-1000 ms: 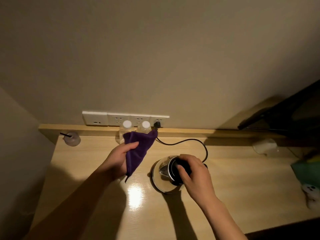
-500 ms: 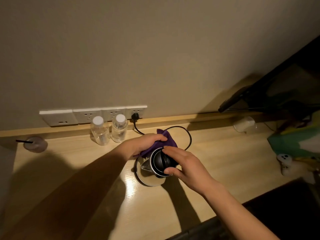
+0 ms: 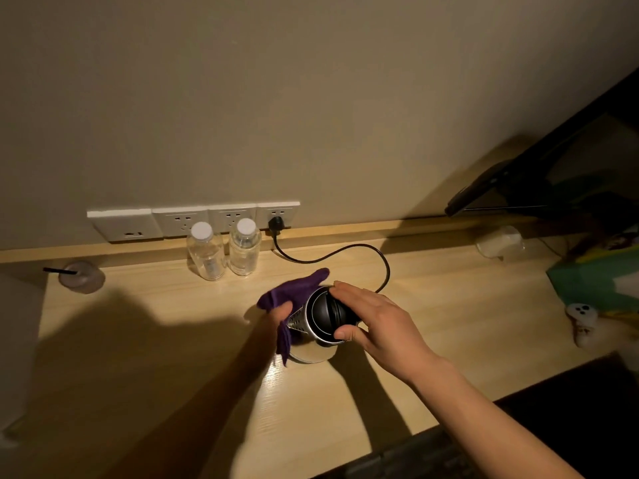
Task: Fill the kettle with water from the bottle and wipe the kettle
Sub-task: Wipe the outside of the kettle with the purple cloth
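Note:
A steel kettle [image 3: 311, 350] with a black lid stands on the wooden desk [image 3: 449, 340], seen from above. My right hand [image 3: 377, 323] grips its black top and handle from the right. My left hand [image 3: 280, 316] presses a purple cloth [image 3: 294, 292] against the kettle's left side; part of the cloth hangs down past the spout. Two clear water bottles [image 3: 205, 254] [image 3: 244, 248] with white caps stand upright by the wall, behind and left of the kettle.
A black cord [image 3: 345, 252] runs from the wall socket strip [image 3: 193, 221] to the kettle. A plastic cup with a straw [image 3: 81, 276] sits far left. A crumpled bag [image 3: 499, 242], a green pack [image 3: 598, 278] and a white toy [image 3: 582, 323] lie right, under a dark screen [image 3: 553, 174].
My left hand brought the purple cloth from above the desk onto the kettle and slid it round to the left side. My right hand kept hold of the kettle's top.

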Motion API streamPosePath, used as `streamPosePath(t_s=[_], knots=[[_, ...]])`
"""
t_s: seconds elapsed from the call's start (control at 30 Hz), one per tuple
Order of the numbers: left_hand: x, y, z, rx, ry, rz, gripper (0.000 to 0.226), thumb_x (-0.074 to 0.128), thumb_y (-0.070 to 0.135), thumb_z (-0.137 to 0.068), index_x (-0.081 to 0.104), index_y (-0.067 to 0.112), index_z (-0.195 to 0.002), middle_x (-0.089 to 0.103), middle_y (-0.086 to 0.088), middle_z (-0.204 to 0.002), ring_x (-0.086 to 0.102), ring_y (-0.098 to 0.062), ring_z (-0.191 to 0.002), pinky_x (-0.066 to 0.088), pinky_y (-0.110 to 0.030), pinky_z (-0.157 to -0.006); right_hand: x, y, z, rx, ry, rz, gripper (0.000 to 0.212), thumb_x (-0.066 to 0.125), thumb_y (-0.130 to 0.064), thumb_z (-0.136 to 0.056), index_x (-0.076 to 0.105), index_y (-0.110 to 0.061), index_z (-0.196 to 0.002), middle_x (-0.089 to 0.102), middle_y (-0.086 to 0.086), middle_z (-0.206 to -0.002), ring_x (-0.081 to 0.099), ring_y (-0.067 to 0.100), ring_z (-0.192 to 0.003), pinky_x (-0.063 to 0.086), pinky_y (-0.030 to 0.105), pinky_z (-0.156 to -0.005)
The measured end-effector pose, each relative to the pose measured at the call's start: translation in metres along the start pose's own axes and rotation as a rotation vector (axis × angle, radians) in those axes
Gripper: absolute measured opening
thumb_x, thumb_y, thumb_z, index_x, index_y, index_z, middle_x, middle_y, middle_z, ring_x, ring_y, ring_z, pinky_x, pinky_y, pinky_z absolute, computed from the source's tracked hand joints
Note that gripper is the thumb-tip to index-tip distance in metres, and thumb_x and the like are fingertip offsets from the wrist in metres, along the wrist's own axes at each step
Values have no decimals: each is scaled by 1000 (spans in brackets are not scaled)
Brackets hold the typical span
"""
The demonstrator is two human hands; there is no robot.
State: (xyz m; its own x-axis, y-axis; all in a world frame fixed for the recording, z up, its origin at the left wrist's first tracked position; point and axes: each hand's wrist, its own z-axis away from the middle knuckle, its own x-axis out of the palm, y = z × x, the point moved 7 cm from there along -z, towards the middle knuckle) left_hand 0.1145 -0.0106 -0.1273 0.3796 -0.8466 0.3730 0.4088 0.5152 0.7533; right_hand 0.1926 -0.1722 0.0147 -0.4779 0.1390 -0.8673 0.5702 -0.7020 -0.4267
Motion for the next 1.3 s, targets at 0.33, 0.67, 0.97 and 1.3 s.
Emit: streamPosePath(t_s=[0.33,0.67,0.97,1.3], knots=[[32,57,-40,-176,-164,-256,51,64,50,-85,70,10,-116,83,-10,-92,79,-23,-81,60,-37,-78,1,2,-8,-113,-108,116,88,73,-57,-90,28,-36,-163,30,-13,-171,34,16,-155,27,32,-122],[10,17,-8,-22,124,180,37,59,40,-96,84,14,-101,83,-12,-105,77,-26,-96,57,-40,-91,-1,-6,-6,-167,-45,223,88,74,-54,-89,32,-29,-163,34,-3,-170,44,28,-150,39,42,-118],[44,-43,53,82,481,440,63,50,62,-92,67,18,-134,77,-14,-125,71,-32,-121,46,-56,-115,10,-21,6,-124,93,428,87,56,-67,-95,32,-14,-159,45,8,-163,59,30,-133,50,41,-102],[39,-9,37,74,564,244,62,45,66,-86,76,21,-116,78,-16,-116,72,-36,-115,55,-55,-106,3,-33,4,-3,191,431,77,67,-73,-84,57,-12,-130,69,7,-117,72,31,-95,38,34,-64]])
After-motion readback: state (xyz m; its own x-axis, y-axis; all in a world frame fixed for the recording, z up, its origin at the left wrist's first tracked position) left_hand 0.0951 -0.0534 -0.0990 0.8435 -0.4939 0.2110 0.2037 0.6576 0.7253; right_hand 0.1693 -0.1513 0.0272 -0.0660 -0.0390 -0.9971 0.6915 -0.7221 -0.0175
